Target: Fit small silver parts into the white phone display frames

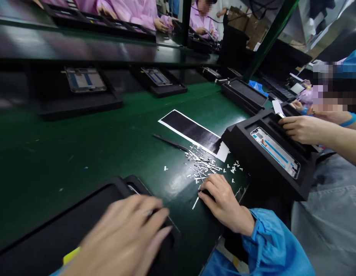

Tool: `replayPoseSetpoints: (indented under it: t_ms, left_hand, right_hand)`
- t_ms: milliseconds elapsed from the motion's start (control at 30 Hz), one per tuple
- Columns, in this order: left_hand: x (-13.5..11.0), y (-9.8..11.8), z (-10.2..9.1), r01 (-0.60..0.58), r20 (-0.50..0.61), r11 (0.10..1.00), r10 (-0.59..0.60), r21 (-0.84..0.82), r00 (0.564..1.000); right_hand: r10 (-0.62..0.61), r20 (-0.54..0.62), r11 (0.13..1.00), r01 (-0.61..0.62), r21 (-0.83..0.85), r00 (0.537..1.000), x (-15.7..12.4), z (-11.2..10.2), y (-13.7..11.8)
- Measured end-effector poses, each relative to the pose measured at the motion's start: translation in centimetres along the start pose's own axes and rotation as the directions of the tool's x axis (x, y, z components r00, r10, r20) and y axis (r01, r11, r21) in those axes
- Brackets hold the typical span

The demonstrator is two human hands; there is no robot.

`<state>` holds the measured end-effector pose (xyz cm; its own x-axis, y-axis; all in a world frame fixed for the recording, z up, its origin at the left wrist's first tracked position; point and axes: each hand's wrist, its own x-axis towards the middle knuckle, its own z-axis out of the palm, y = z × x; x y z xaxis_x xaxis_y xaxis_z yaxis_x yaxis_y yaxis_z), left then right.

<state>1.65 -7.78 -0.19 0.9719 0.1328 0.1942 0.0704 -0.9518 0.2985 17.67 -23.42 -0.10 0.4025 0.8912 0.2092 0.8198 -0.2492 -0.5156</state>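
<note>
My left hand [123, 237] lies blurred at the bottom, with its fingers stretched out flat over a black foam tray [65, 226]. It holds nothing. My right hand [224, 203], in a blue sleeve, rests on the green belt [80, 153] with its fingers curled together. The fingertips pinch a thin white strip [195, 202] at the near edge of a scattered pile of small white strips [203, 163]. Black tweezers [170, 142] lie just beyond the pile, beside a black sheet with a white border [192, 131].
At the right a co-worker's hand [301, 128] rests on a black tray [252, 161] holding a phone frame [276, 152]. More black trays with phone frames [85, 79] stand along the belt's far side. People in pink coats [137, 11] work at the back.
</note>
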Motion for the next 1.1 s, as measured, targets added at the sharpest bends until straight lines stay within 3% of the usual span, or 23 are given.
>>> replayPoseSetpoints:
  t_ms: [100, 200, 367, 667, 733, 833, 967, 1033, 1100]
  left_hand:
    - [4.8, 3.6, 0.9, -0.022, 0.162, 1.0, 0.02, 0.013, 0.987]
    - [7.7, 5.2, 2.4, -0.002, 0.251, 1.0, 0.004, -0.012, 0.968]
    - [7.7, 4.9, 3.0, 0.098, 0.315, 0.991, -0.066, -0.086, 0.947]
    - [7.0, 4.5, -1.4, 0.214, 0.342, 0.878, -0.062, -0.428, 0.938]
    - [6.7, 4.5, -2.2, 0.165, 0.264, 0.877, -0.045, -0.451, 0.963]
    - [6.4, 4.5, -2.9, 0.003, 0.038, 0.898, 0.015, -0.44, 0.999]
    - [6.1, 4.7, -3.4, -0.108, -0.183, 0.894, 0.03, -0.435, 0.983]
    - [5.9, 4.6, -3.6, -0.116, -0.224, 0.884, 0.013, -0.453, 0.974]
    - [5.7, 4.5, -3.8, -0.088, -0.174, 0.86, -0.001, -0.502, 0.985]
  right_hand:
    - [0.021, -0.042, 0.998, -0.019, 0.052, 0.999, -0.2, 0.3, 0.2]
    - [0.076, -0.092, 0.99, -0.064, 0.124, 0.993, -0.5, 0.1, 0.5]
    - [0.155, -0.109, 0.96, -0.123, 0.252, 0.982, -1.0, -0.8, 0.8]
    - [0.087, 0.023, 0.817, -0.085, 0.57, 0.996, -0.4, -2.2, -0.7]
    - [0.106, 0.027, 0.767, -0.099, 0.634, 0.994, -0.2, -2.4, -1.1]
    - [0.151, 0.049, 0.676, -0.139, 0.723, 0.987, 0.1, -2.8, -1.6]
    - [0.185, 0.124, 0.521, -0.204, 0.829, 0.975, 0.3, -3.2, -1.9]
    - [0.187, 0.174, 0.431, -0.24, 0.87, 0.967, 0.3, -3.3, -2.0]
    - [0.197, 0.22, 0.335, -0.276, 0.901, 0.955, 0.3, -3.3, -2.0]
